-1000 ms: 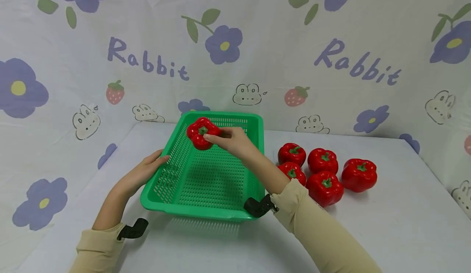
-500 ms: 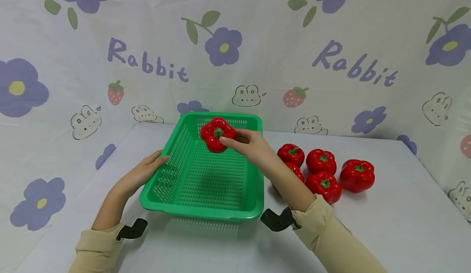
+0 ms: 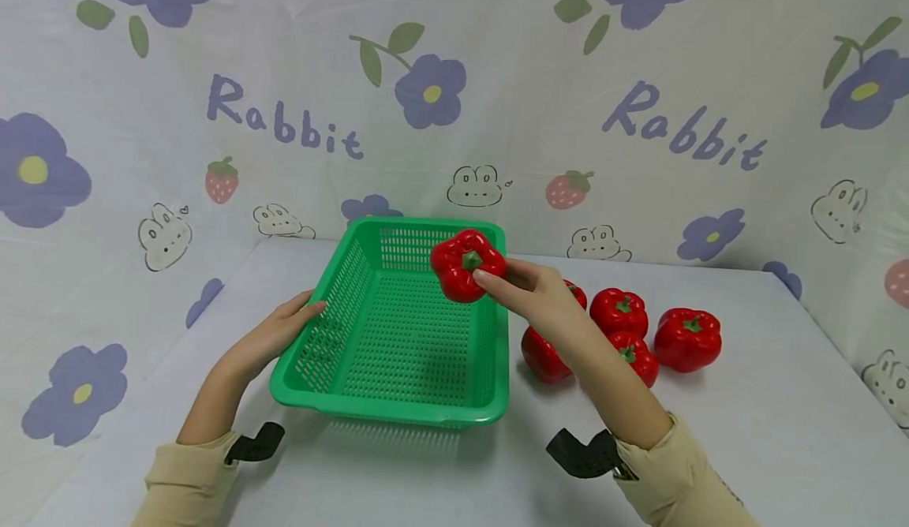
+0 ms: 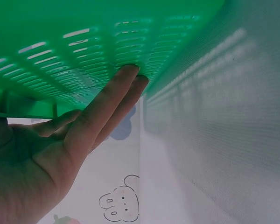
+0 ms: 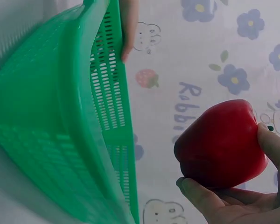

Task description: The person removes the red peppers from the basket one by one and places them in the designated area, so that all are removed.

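A red bell pepper (image 3: 465,265) with a green stem is pinched between the thumb and fingers of my right hand (image 3: 543,298). It is held above the right rim of a green plastic basket (image 3: 389,410), whose perforated floor shows no pepper on it. In the right wrist view the same bell pepper (image 5: 221,147) is off the table, beside the basket. My left hand (image 3: 273,334) grips the basket's left rim, thumb over the edge. The left wrist view shows the fingers (image 4: 102,109) lying along the outside of the slotted wall (image 4: 126,44).
Several more red bell peppers (image 3: 687,340) stand on the white table (image 3: 774,409) to the right of the basket; my right hand and forearm partly cover some. A patterned cloth (image 3: 525,109) hangs behind the table.
My right hand has carried the bell pepper rightwards, from over the basket's left part to its right rim. My left hand and the basket have stayed in place.
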{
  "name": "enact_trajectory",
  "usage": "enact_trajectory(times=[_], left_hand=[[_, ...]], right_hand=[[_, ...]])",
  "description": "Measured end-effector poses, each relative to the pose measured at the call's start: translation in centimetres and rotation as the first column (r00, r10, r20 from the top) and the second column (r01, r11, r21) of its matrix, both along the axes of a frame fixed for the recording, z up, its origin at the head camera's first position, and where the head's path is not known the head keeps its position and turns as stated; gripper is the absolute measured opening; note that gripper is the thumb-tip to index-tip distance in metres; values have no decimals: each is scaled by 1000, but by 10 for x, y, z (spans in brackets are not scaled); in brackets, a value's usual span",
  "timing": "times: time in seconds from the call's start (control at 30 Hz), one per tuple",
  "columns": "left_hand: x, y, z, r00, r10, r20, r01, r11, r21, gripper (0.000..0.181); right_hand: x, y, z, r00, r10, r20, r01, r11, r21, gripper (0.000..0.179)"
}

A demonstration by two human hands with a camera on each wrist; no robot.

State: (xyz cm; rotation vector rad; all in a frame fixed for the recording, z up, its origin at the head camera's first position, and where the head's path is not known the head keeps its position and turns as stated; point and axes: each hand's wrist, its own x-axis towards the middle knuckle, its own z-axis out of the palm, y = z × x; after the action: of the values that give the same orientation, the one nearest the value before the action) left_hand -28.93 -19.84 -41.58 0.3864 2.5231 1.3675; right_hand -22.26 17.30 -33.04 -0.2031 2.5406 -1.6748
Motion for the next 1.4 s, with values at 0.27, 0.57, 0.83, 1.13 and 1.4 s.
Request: enact_trajectory(times=[0.27,0.57,0.83,1.13,1.4], left_hand=[[0,2,0,1000,7,6,-7,1000,-5,67],[3,1,5,1000,28,-2,-28,999,-21,68],[4,2,4,999,45,6,-44,998,-43,72],[3,1,1,1000,29,-2,-29,999,-16,68],[2,1,1,999,37,2,-37,999,-29,71]], right_hand=[[22,36,-1,997,-77,32,75,995,63,82],[40,75,-8,985,-147,90,139,987,81,92],[52,108,-17,982,-173,80,167,983,77,89],[70,151,-30,964,-226,138,217,973,78,88],[82,192,-47,927,-277,251,276,960,42,100]])
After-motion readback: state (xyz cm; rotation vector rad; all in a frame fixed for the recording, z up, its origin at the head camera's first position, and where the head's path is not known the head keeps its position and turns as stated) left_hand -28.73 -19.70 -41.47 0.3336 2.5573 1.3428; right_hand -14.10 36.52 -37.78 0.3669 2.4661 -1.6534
